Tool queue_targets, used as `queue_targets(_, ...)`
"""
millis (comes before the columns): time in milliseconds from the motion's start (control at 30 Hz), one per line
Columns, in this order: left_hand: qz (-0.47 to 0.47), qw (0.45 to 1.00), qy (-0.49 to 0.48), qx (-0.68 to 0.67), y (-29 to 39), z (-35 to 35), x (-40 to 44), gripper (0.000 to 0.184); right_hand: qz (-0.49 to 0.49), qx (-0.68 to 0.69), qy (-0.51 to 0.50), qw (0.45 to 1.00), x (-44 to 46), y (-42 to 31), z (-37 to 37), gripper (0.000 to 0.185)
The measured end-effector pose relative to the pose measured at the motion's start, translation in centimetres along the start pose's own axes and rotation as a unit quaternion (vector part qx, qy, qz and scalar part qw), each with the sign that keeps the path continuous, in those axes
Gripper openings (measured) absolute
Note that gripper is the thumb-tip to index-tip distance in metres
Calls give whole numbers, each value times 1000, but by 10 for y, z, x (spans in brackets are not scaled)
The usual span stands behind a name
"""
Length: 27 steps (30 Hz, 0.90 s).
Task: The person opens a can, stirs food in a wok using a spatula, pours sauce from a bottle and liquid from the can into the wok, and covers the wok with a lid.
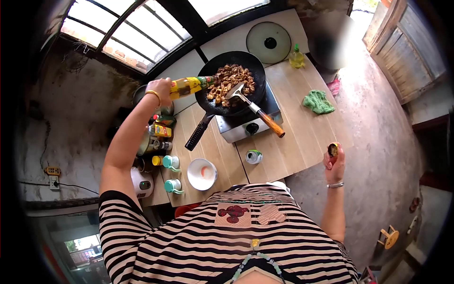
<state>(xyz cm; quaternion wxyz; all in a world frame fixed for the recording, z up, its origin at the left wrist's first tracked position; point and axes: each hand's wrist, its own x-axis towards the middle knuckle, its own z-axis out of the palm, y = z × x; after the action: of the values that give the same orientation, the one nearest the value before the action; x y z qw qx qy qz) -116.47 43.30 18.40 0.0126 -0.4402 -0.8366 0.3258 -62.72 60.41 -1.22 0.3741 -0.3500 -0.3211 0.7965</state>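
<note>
In the head view, the left hand has its grip closed around a yellow and green bottle, tilted sideways with its neck over the left edge of a black pan. The pan sits on a silver stove on the wood-look counter, holding brown chunks of food. A spatula rests with its metal blade on the food, its wooden handle reaching over the pan's near right side. The right hand, beyond the counter's right edge, has a narrow grip on a small round item, dark inside; exactly what it is cannot be told. A glass lid lies at the far side, with a small bottle of yellow liquid just right of it. A crumpled green cloth lies to the right. Nearer are a can, a white bowl and, left of the bowl, two teal-topped jars.
</note>
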Motion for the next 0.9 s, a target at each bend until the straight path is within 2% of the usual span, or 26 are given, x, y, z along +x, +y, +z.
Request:
queue_targets(133,-2,1000,-12,-6,-5,-19,-10,51,-23,-4,2,1000,2,-5,-5,30)
queue_targets(233,-3,1000,-28,1,13,-26,15,50,12,14,23,1000,11,10,4,30)
queue_targets(333,20,999,-28,28,32,-26,31,51,74,92,-22,993,20,24,20,29)
queue_targets(467,11,998,-40,49,22,-41,30,51,52,37,6,998,7,16,28,31)
queue_targets(700,20,997,-33,68,8,-70,7,52,49,43,13,998,4,15,11,32)
queue_targets(900,12,997,-46,59,40,-38,34,52,60,105,6,993,12,32,16,30)
